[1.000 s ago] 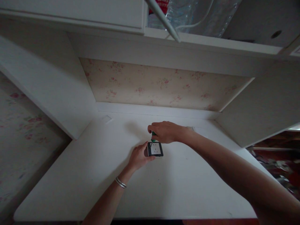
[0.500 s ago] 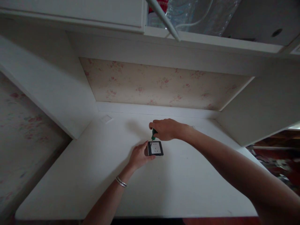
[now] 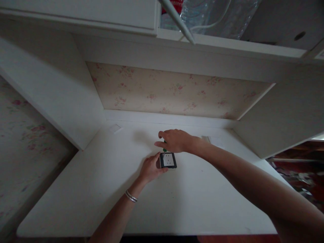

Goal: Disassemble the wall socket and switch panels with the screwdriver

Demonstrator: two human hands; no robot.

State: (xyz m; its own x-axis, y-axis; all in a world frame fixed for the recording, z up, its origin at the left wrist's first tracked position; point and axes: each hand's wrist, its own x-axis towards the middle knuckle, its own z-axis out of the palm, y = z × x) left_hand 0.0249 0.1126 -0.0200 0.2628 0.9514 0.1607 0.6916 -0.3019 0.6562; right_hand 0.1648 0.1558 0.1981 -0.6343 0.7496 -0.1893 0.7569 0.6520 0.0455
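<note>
Home interior: floral wallpaper (image 3: pixel 164 91), white desk (image 3: pixel 215 202).

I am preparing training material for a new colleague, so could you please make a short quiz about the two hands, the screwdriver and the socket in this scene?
1. Multiple choice: what colour is the handle of the screwdriver? A) red B) green C) yellow
2. True or false: the screwdriver lies flat on the table.
3. Fill in: the side of the socket is gripped by the ____.

Key:
1. B
2. False: it slants up from the face of the socket, under the right hand.
3. left hand
</note>
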